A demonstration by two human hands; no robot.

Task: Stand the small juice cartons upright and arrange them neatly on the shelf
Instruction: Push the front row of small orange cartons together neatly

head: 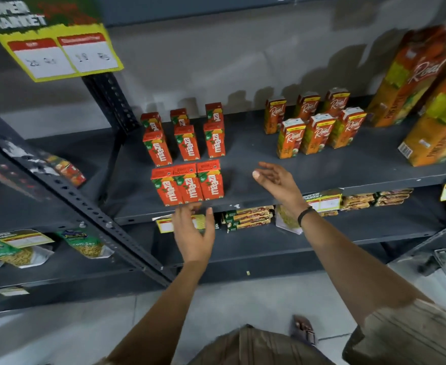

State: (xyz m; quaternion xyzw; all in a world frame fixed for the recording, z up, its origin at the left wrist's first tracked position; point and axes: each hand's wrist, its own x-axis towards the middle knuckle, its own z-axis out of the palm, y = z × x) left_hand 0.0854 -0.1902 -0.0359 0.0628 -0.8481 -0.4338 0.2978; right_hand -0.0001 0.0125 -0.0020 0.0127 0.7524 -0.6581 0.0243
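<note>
From the head camera we see a dark grey shelf across the middle of the frame. Left of centre stand nine small red juice cartons, all upright in three rows of three: the front row tight together at the shelf's front edge, the two rows behind more loosely spaced. Right of centre stand six small orange cartons, upright in two rows of three. At the far right edge of the frame rise tall juice cartons.

Our left hand sits just below the front row of red cartons, fingers spread and released, their tips close to the bottoms of the cartons; we cannot tell if they touch. Our right hand hovers over the bare shelf to the right of the red cartons, apart from them, fingers loosely curled and holding nothing. A dark band circles that wrist.

In the upper left of the frame hangs a yellow price sign. On the lower shelf lie flat packets.
</note>
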